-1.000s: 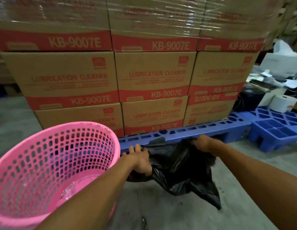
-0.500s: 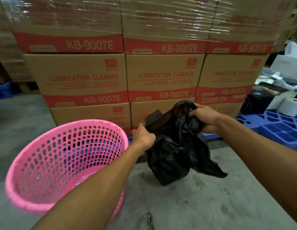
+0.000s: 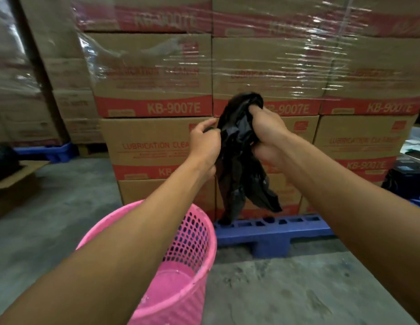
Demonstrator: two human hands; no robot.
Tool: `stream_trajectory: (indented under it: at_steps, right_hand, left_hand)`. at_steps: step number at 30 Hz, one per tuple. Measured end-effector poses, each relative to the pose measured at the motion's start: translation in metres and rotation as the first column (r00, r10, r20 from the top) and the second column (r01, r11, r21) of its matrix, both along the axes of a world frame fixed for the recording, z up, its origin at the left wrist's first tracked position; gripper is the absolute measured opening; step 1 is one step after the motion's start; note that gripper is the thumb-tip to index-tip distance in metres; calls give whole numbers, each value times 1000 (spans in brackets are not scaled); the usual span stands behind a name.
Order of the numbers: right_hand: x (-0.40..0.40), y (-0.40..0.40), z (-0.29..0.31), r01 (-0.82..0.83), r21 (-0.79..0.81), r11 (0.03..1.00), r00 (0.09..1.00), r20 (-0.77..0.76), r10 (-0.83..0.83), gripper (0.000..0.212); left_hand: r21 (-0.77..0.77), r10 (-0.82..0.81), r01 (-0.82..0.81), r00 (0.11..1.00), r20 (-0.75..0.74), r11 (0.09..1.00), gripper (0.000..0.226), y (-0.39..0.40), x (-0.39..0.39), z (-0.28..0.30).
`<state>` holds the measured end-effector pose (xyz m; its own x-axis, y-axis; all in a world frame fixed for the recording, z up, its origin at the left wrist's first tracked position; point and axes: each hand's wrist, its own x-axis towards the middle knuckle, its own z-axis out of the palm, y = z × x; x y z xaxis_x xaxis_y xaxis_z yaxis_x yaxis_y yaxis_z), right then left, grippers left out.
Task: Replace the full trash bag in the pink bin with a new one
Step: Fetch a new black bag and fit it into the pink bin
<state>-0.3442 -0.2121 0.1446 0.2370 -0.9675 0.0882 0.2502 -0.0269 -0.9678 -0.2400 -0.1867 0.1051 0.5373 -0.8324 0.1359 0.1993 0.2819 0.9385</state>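
Note:
A crumpled black trash bag (image 3: 239, 165) hangs in the air in front of the boxes, held up at chest height. My left hand (image 3: 205, 143) pinches its left edge and my right hand (image 3: 267, 134) grips its bunched top. The pink perforated bin (image 3: 195, 249) stands on the concrete floor below my left forearm, which hides much of its rim. No bag lines the bin, and its pink bottom shows inside.
A wall of shrink-wrapped cardboard boxes (image 3: 152, 73) labelled KB-9007E stands close ahead on a blue plastic pallet (image 3: 272, 233). A flattened carton (image 3: 14, 181) lies at the left. A dark item (image 3: 406, 181) sits at the right edge. Bare concrete floor (image 3: 286, 289) lies lower right.
Both hands have lifted the black bag from near the floor to chest height and drawn closer together. The view has tilted up, so the bin now sits lower in frame.

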Motion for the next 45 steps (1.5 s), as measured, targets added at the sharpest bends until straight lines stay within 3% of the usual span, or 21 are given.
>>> stream_trajectory:
  at_steps: [7, 12, 18, 21, 23, 25, 27, 29, 31, 34, 36, 39, 41, 42, 43, 44, 45]
  right_hand:
    - [62, 40, 72, -170, -58, 984, 974, 140, 176, 39]
    - [98, 67, 71, -312, -6, 950, 935, 177, 308, 39]
    - [119, 64, -1, -326, 163, 931, 945, 66, 320, 40]
    - [112, 61, -50, -288, 245, 926, 950, -52, 309, 31]
    - [103, 56, -81, -259, 207, 943, 932, -204, 301, 24]
    - [88, 40, -114, -319, 5, 948, 777, -571, 264, 20]
    - [74, 28, -135, -457, -95, 884, 447, -884, 136, 15]
    - [63, 17, -142, -520, -66, 852, 185, -982, 36, 27]
    - [57, 12, -139, -552, -42, 833, 100, -995, 16, 33]
    - [54, 1, -139, -581, -57, 812, 133, -991, 25, 37]
    - [50, -4, -135, -611, 8, 791, 176, -974, 146, 35]
    - [43, -5, -117, -673, 325, 664, 146, -822, 550, 62]
    - [45, 3, -98, -701, 343, 625, 118, -809, 576, 79]
    - [50, 9, -90, -707, 218, 673, 205, -848, 489, 77]
    - [58, 15, -85, -673, 14, 740, 387, -846, 368, 65]
    - [69, 22, -85, -559, -232, 796, 628, -745, 224, 45]
    - [80, 31, -86, -411, -436, 801, 802, -591, 90, 23]
  left_hand:
    - [-172, 78, -71, 996, 34, 983, 31, 60, 74, 79]
    - [-129, 111, -101, 991, 75, 986, 34, 108, 111, 86]
    - [47, 162, -166, 984, 67, 985, 30, 139, 130, 20]
    - [240, 102, -113, 993, 56, 964, 30, 143, 140, -30]
    - [413, -2, -75, 983, 183, 907, 33, 146, 148, -63]
    - [557, -140, -140, 892, 430, 819, 34, 149, 161, -89]
    - [652, -325, -284, 688, 650, 703, 27, 153, 173, -103]
    - [716, -548, -425, 462, 698, 554, 31, 158, 182, -108]
    - [724, -685, -559, 340, 645, 404, 45, 165, 187, -109]
    - [681, -747, -655, 263, 611, 326, 41, 171, 197, -107]
    - [700, -763, -644, 272, 586, 308, 45, 173, 202, -103]
    - [796, -692, -470, 425, 583, 381, 36, 173, 205, -91]
    - [786, -600, -415, 507, 618, 459, 29, 172, 205, -84]
    - [761, -572, -423, 501, 649, 493, 28, 169, 207, -83]
    - [732, -556, -439, 476, 681, 520, 28, 166, 206, -82]
    - [699, -542, -460, 441, 715, 548, 31, 162, 204, -82]
    - [661, -528, -482, 399, 750, 575, 33, 158, 202, -82]
